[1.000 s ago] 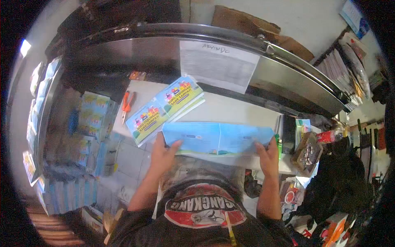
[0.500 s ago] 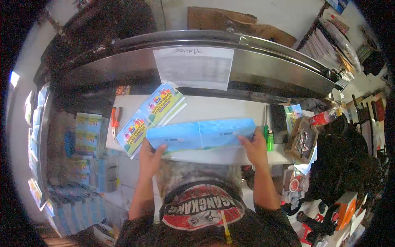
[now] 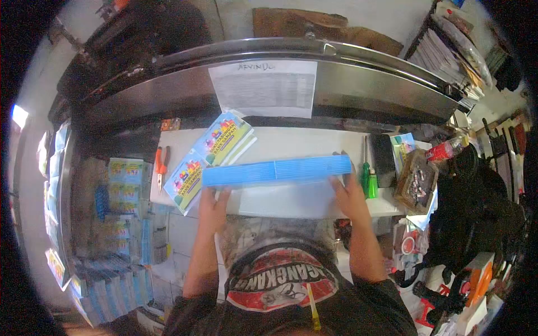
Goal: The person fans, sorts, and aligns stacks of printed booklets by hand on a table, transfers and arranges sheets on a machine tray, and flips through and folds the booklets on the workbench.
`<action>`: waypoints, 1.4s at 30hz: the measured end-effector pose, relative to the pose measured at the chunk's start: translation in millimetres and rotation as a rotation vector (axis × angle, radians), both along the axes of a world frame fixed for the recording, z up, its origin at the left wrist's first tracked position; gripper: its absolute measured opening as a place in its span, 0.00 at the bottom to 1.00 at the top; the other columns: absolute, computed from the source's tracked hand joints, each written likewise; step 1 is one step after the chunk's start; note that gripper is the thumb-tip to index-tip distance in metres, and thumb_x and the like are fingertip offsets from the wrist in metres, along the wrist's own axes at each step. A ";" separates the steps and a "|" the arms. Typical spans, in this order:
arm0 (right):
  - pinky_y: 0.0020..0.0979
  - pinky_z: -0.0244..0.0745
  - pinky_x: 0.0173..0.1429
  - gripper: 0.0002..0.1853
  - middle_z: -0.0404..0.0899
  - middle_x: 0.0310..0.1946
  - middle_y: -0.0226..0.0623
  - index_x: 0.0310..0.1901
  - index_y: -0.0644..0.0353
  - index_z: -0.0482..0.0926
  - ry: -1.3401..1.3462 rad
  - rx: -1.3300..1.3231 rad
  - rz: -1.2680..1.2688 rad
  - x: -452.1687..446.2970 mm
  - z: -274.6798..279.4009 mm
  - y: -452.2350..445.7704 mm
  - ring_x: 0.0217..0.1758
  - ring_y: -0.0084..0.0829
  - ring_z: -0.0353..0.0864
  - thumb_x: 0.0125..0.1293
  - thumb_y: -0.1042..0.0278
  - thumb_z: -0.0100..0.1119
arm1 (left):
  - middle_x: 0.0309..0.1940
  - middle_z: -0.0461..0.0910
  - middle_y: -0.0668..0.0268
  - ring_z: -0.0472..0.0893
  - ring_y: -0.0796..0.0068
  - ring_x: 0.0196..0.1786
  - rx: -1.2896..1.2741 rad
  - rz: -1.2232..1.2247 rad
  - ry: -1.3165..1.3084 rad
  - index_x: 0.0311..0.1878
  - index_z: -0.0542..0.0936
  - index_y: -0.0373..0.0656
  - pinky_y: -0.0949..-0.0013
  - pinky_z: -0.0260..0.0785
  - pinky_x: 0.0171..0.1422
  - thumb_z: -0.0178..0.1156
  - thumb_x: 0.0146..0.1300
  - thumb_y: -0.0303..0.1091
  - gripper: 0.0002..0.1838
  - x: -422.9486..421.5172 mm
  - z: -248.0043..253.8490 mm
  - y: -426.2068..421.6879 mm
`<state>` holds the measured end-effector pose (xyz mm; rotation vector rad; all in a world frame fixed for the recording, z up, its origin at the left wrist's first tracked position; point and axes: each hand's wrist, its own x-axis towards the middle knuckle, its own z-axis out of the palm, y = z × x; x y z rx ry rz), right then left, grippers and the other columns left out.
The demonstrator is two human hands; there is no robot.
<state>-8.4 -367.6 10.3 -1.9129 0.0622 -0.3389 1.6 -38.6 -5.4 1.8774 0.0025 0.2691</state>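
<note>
A stack of light blue printed sheets (image 3: pixel 277 171) stretches between my hands just above the white tabletop. Its long, layered edges face up at me, with a thin line across the middle. My left hand (image 3: pixel 215 208) grips the left end, and my right hand (image 3: pixel 348 196) holds the right end; some fingers are hidden behind the sheets. Beside the left end lie colourful printed booklet covers (image 3: pixel 210 154), fanned at an angle, partly behind the stack. Close to my right hand are a green lighter (image 3: pixel 372 185) and a green-handled screwdriver (image 3: pixel 365 171).
Orange-handled pliers (image 3: pixel 161 168) lie at the table's left. On the right sit a dark phone-like slab (image 3: pixel 383 159), a box of cigarette butts (image 3: pixel 416 185) and a red-labelled bottle (image 3: pixel 440 151). Piles of blue booklets (image 3: pixel 115 288) stand at lower left. A paper sheet (image 3: pixel 266 89) hangs behind.
The stack has tipped, so its broad printed face no longer shows and its layered edges do. Both hands still hold its ends, and my view has shifted slightly.
</note>
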 end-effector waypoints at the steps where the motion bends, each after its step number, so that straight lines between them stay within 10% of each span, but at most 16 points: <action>1: 0.36 0.66 0.65 0.25 0.78 0.55 0.47 0.61 0.65 0.67 0.028 -0.128 -0.007 3.5 7.0 -2.3 0.61 0.40 0.75 0.66 0.65 0.60 | 0.59 0.73 0.54 0.72 0.65 0.61 0.035 -0.011 0.082 0.62 0.68 0.33 0.63 0.64 0.65 0.59 0.63 0.27 0.24 4.3 13.4 -0.6; 7: 0.30 0.75 0.49 0.20 0.83 0.41 0.41 0.53 0.67 0.72 0.125 0.138 0.036 13.9 19.3 -6.3 0.42 0.29 0.81 0.64 0.67 0.63 | 0.51 0.78 0.56 0.76 0.67 0.53 0.032 -0.035 0.091 0.60 0.70 0.34 0.64 0.67 0.60 0.62 0.62 0.30 0.24 13.4 25.2 11.4; 24: 0.29 0.75 0.51 0.27 0.80 0.46 0.42 0.55 0.66 0.71 0.178 0.286 0.098 -9.4 42.3 8.6 0.47 0.28 0.78 0.59 0.61 0.69 | 0.53 0.76 0.62 0.75 0.71 0.55 -0.584 0.042 0.182 0.62 0.69 0.36 0.65 0.65 0.62 0.63 0.59 0.30 0.28 -14.7 33.5 20.1; 27: 0.33 0.74 0.54 0.33 0.74 0.55 0.45 0.63 0.65 0.65 -0.127 -0.082 -0.177 -0.8 28.3 13.7 0.53 0.31 0.76 0.62 0.56 0.66 | 0.47 0.80 0.60 0.77 0.67 0.54 -0.152 0.113 -0.175 0.57 0.74 0.37 0.63 0.69 0.58 0.69 0.54 0.38 0.29 -41.3 43.9 9.6; 31: 0.37 0.73 0.58 0.34 0.70 0.59 0.46 0.67 0.65 0.60 0.371 0.937 0.326 -27.3 50.5 42.3 0.57 0.35 0.74 0.68 0.51 0.58 | 0.38 0.82 0.63 0.80 0.58 0.46 0.616 -0.324 -0.431 0.45 0.80 0.44 0.57 0.73 0.46 0.67 0.46 0.33 0.19 -71.3 62.8 -55.6; 38: 0.36 0.74 0.56 0.33 0.77 0.50 0.54 0.63 0.67 0.62 0.365 0.159 0.263 -33.0 8.7 15.4 0.53 0.40 0.79 0.58 0.70 0.66 | 0.60 0.70 0.59 0.68 0.56 0.63 0.635 -0.862 -0.398 0.57 0.74 0.46 0.51 0.61 0.65 0.68 0.52 0.46 0.29 -86.3 22.3 -96.2; 42: 0.38 0.74 0.56 0.31 0.79 0.49 0.53 0.62 0.60 0.66 0.380 -0.082 0.405 -22.4 93.9 7.2 0.51 0.42 0.81 0.57 0.69 0.65 | 0.64 0.65 0.51 0.64 0.55 0.67 0.387 -0.265 -0.253 0.66 0.66 0.41 0.53 0.58 0.69 0.73 0.45 0.44 0.44 -48.4 54.1 -55.6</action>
